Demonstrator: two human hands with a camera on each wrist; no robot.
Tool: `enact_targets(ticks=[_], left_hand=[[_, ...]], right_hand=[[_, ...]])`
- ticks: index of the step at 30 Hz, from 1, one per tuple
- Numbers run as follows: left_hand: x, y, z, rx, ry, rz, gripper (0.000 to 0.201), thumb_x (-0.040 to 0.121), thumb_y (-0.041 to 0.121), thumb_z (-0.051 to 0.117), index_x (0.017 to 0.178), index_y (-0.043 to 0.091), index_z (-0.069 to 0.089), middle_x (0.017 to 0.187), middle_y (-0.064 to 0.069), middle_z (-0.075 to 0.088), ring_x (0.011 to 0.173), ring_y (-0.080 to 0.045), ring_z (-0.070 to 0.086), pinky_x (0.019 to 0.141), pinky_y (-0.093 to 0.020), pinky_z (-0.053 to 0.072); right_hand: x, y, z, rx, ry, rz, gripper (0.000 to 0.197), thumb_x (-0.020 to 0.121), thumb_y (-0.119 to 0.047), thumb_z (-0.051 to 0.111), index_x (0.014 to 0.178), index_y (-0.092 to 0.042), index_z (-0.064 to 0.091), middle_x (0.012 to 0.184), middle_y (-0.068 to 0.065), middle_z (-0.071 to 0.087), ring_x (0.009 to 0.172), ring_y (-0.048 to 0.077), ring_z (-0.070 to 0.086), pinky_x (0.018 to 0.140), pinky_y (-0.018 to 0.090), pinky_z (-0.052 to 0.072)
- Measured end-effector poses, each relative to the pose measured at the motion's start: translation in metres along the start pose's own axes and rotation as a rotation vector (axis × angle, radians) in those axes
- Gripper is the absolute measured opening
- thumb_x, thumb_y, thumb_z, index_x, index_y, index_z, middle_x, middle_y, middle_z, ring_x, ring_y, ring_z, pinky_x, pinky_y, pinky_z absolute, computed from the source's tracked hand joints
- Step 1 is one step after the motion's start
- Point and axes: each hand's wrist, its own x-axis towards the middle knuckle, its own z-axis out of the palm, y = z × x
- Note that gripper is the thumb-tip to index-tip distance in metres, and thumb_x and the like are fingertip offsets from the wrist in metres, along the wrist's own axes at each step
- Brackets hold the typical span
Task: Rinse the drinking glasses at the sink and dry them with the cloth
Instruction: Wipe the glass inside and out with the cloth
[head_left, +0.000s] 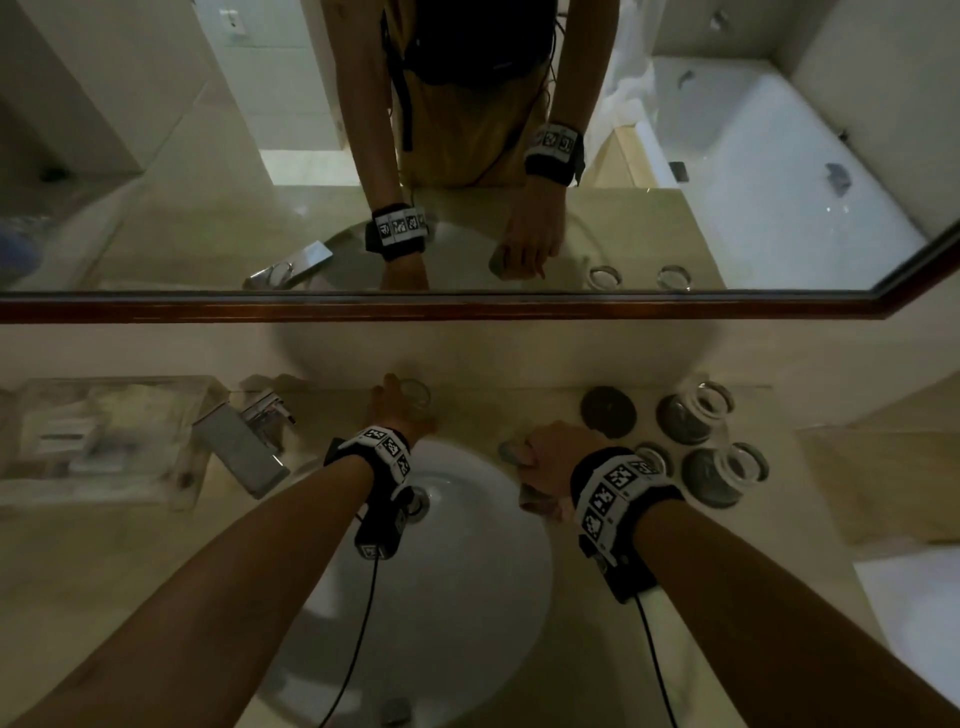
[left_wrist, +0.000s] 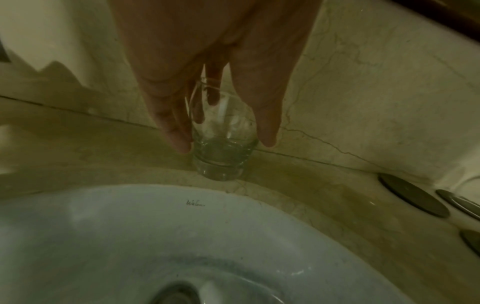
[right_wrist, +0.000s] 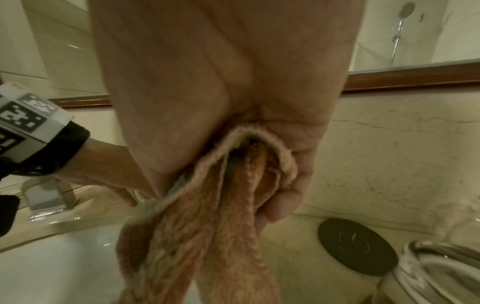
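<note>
From the head camera, the left hand (head_left: 397, 402) reaches across the sink (head_left: 493, 561) to a drinking glass (head_left: 415, 396) standing upright on the counter (head_left: 545, 410) at the back rim, close to the wall. The right hand (head_left: 553, 457) hovers at the basin's right edge with the cloth (head_left: 514, 453) bunched in it. To the right stand two more glasses (head_left: 714, 397) (head_left: 745, 462) on dark coasters, with a bare coaster (head_left: 608, 411) and another glass rim partly hidden behind the wrist band. The faucet (head_left: 244, 441) sits at the left, and no water can be seen running.

In the left wrist view, the fingers (left_wrist: 179, 133) are spread down either side of the glass (left_wrist: 221, 144), touching or nearly touching its walls; the base rests on the counter. The glass looks empty, though the light is too dim to rule out droplets.

In the right wrist view, the fingers (right_wrist: 283, 201) curl round the folded cloth (right_wrist: 207, 216), whose ends hang down over the basin edge.

My judgement: one glass is being either set down or taken up at the back of the sink. If taken up, the next move calls for a firm close round the wall and a clean lift over the rim.
</note>
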Motion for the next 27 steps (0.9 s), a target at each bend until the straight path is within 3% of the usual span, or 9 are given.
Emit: enact_targets(ticks=[3,5,9,12,16,20,23,25,27], left_hand=[[-0.002,0.000,-0.002,-0.005,0.021,0.017,0.097,0.069,0.031,0.083,0.144,0.009,0.026,0.145,-0.017,0.033,0.129,-0.036,0.041,0.103,-0.044,0.043],[-0.006,0.001,-0.004,-0.003,0.036,0.038,0.090,0.069,0.027,0.082,0.140,0.008,0.031,0.140,-0.017,0.038,0.123,-0.035,0.047,0.099,-0.041,0.046],[-0.028,0.003,-0.004,0.048,0.028,0.158,0.079,0.065,0.019,0.085,0.130,0.010,0.040,0.131,-0.015,0.044,0.111,-0.032,0.053,0.085,-0.030,0.047],[-0.047,0.005,-0.003,0.151,0.009,0.275,0.080,0.063,0.024,0.086,0.128,0.012,0.042,0.125,-0.014,0.050,0.109,-0.031,0.055,0.087,-0.034,0.049],[-0.074,0.016,-0.003,0.249,-0.017,0.408,0.079,0.062,0.032,0.085,0.127,0.014,0.044,0.122,-0.008,0.053,0.106,-0.026,0.055,0.081,-0.029,0.045],[-0.097,0.026,-0.004,0.264,-0.076,0.447,0.081,0.062,0.034,0.086,0.129,0.017,0.044,0.124,-0.004,0.050,0.109,-0.025,0.054,0.089,-0.034,0.047],[-0.116,0.037,-0.012,0.344,-0.099,0.479,0.078,0.063,0.035,0.085,0.126,0.011,0.046,0.121,-0.010,0.055,0.108,-0.029,0.056,0.091,-0.037,0.048],[-0.126,0.043,-0.015,0.405,-0.103,0.485,0.076,0.066,0.032,0.084,0.126,0.007,0.046,0.121,-0.013,0.056,0.109,-0.031,0.056,0.091,-0.037,0.046],[-0.139,0.050,-0.014,0.449,-0.139,0.489,0.076,0.063,0.027,0.085,0.126,0.011,0.044,0.122,-0.010,0.053,0.109,-0.030,0.056,0.092,-0.037,0.048]], right_hand=[[-0.003,0.000,-0.003,-0.017,0.011,-0.021,0.021,0.096,-0.037,0.045,0.087,-0.019,0.050,0.087,0.004,0.056,0.080,0.023,0.055,0.071,0.031,0.043],[-0.008,-0.001,-0.006,-0.041,0.028,-0.057,0.020,0.097,-0.036,0.043,0.098,-0.020,0.055,0.098,0.008,0.061,0.088,0.027,0.060,0.077,0.034,0.049],[-0.016,-0.003,-0.012,0.008,0.152,-0.143,0.009,0.097,-0.034,0.043,0.090,-0.029,0.043,0.102,0.007,0.063,0.091,0.025,0.061,0.081,0.038,0.052],[-0.012,-0.004,-0.010,0.095,0.271,-0.171,0.014,0.093,-0.035,0.051,0.099,-0.022,0.051,0.105,0.002,0.054,0.097,0.023,0.056,0.076,0.033,0.046],[-0.011,-0.010,-0.010,0.138,0.405,-0.298,0.027,0.089,-0.029,0.056,0.112,-0.015,0.053,0.116,0.004,0.045,0.106,0.022,0.047,0.086,0.033,0.045],[-0.022,-0.015,-0.009,0.143,0.506,-0.494,0.032,0.089,-0.018,0.059,0.120,-0.015,0.052,0.120,0.004,0.048,0.109,0.022,0.045,0.092,0.035,0.044],[-0.031,-0.014,-0.004,0.013,0.454,-0.599,0.032,0.094,-0.015,0.055,0.125,-0.015,0.054,0.129,0.002,0.050,0.113,0.022,0.044,0.099,0.029,0.033],[-0.035,-0.009,0.000,-0.072,0.438,-0.634,0.027,0.095,-0.018,0.052,0.120,-0.014,0.059,0.128,0.003,0.053,0.115,0.023,0.046,0.102,0.027,0.028],[-0.039,-0.001,0.004,-0.118,0.445,-0.644,0.024,0.093,-0.022,0.053,0.114,-0.016,0.064,0.125,0.001,0.054,0.113,0.024,0.046,0.100,0.029,0.032]])
